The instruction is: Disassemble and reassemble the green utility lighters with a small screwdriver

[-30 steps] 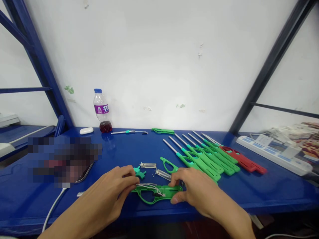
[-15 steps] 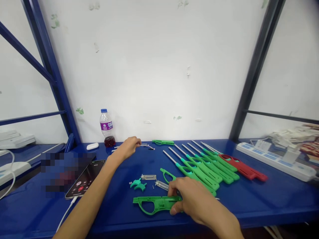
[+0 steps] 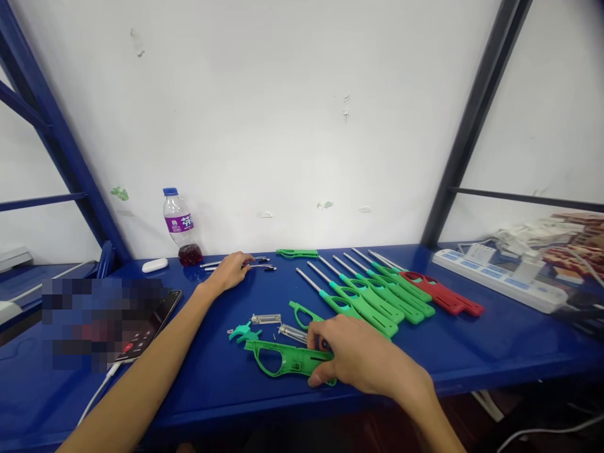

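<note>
My left hand reaches to the back of the table, its fingers curled closed over thin metal lighter tubes with wires and dark ends. My right hand pinches the handle end of an open green lighter casing half at the front, its hollow inside facing up. Behind that casing lie two clear fuel tanks and small teal triggers. Another green casing piece sits partly hidden behind my right hand.
Several green lighters and red ones lie in a slanted row at right. A white power strip is beyond them. A drink bottle, white earbud case and phone are at left. One green casing lies by the wall.
The camera view has tilted down and turned slightly right. My left hand stays at the metal tubes, and my right hand keeps its hold on the casing half, now angled slightly differently.
</note>
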A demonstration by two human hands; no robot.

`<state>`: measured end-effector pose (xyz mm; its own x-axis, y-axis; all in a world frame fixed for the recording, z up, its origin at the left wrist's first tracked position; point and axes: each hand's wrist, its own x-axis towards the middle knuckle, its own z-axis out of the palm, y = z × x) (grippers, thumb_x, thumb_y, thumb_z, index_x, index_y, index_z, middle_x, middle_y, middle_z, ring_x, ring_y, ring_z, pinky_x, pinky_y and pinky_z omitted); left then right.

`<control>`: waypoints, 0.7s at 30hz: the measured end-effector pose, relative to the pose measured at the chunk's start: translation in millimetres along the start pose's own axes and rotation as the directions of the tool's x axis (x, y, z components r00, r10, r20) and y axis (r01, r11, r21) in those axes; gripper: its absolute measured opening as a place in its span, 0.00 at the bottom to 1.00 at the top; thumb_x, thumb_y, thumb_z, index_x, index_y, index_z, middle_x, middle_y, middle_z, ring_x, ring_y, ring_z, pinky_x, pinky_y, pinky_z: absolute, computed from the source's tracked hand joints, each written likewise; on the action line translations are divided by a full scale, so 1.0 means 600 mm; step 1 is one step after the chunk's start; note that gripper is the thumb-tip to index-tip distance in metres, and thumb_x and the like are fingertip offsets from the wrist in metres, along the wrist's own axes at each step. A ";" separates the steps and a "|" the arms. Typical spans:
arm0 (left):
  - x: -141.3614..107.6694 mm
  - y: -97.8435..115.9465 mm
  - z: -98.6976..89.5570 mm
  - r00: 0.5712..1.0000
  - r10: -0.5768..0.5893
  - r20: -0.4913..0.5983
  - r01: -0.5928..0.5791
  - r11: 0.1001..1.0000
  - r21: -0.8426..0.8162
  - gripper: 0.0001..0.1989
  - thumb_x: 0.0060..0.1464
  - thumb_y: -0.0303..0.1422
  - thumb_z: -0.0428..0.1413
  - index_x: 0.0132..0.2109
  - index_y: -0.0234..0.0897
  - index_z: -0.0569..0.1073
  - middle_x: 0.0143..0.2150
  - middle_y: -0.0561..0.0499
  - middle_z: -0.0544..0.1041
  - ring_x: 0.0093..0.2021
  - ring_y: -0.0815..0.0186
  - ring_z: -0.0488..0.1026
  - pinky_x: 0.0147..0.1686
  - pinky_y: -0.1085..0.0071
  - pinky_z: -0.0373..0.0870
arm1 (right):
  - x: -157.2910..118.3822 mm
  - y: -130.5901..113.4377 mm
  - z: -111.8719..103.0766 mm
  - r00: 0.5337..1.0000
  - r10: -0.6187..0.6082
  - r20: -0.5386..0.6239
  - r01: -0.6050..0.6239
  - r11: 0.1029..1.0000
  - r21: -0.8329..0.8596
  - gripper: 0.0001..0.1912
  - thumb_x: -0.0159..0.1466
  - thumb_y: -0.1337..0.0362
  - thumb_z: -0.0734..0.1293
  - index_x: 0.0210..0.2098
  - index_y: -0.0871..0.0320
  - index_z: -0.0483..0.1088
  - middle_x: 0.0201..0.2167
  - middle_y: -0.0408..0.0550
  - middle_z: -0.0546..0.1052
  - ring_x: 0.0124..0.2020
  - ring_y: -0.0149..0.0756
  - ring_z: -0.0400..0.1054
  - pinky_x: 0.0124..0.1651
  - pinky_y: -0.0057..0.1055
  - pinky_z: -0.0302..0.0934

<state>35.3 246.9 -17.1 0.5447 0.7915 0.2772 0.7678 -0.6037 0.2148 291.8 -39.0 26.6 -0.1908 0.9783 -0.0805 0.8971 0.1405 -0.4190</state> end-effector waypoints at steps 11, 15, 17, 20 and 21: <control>0.001 0.059 -0.013 0.990 -0.077 -0.114 0.019 0.898 -0.440 0.17 0.68 0.41 0.59 0.58 0.37 0.74 0.59 0.44 0.76 0.54 0.56 0.77 0.53 0.53 0.77 | 0.038 0.041 -0.017 0.896 0.141 -0.420 -0.036 0.968 0.247 0.08 0.68 0.55 0.70 0.41 0.52 0.77 0.35 0.44 0.79 0.30 0.38 0.70 0.31 0.31 0.55; 0.006 0.095 -0.027 0.999 -0.035 0.005 0.030 0.736 -0.677 0.19 0.68 0.42 0.59 0.59 0.36 0.73 0.54 0.45 0.78 0.48 0.59 0.79 0.47 0.57 0.80 | 0.106 0.039 -0.032 0.882 0.162 -0.443 -0.057 0.969 0.241 0.10 0.66 0.56 0.72 0.43 0.54 0.79 0.35 0.47 0.80 0.34 0.41 0.73 0.33 0.30 0.57; 0.003 0.106 -0.029 0.997 0.004 0.079 0.057 0.657 -0.752 0.18 0.69 0.43 0.58 0.58 0.36 0.73 0.53 0.45 0.78 0.46 0.61 0.79 0.45 0.58 0.80 | 0.139 0.035 -0.043 0.891 0.143 -0.430 -0.041 0.971 0.237 0.11 0.67 0.57 0.73 0.45 0.55 0.79 0.36 0.47 0.81 0.35 0.41 0.74 0.34 0.30 0.58; -0.001 0.106 -0.025 0.990 -0.003 0.144 0.119 0.575 -0.809 0.18 0.69 0.42 0.59 0.58 0.36 0.73 0.52 0.45 0.78 0.46 0.61 0.79 0.45 0.59 0.80 | 0.165 0.034 -0.045 0.914 0.100 -0.392 -0.011 0.975 0.222 0.13 0.72 0.53 0.69 0.45 0.55 0.80 0.34 0.46 0.82 0.34 0.38 0.76 0.33 0.28 0.60; -0.001 0.102 -0.022 0.987 -0.022 0.158 0.143 0.557 -0.818 0.18 0.68 0.42 0.59 0.58 0.36 0.73 0.53 0.45 0.78 0.46 0.60 0.79 0.45 0.58 0.80 | 0.166 0.037 -0.040 0.919 0.089 -0.385 -0.006 0.978 0.210 0.15 0.75 0.52 0.66 0.45 0.55 0.80 0.34 0.45 0.82 0.34 0.38 0.76 0.34 0.28 0.61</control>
<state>77.7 208.2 8.6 0.5743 0.8096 0.1212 0.2292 -0.3011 0.9256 302.1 65.0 31.1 0.0578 0.9697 0.2372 0.7946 0.0992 -0.5989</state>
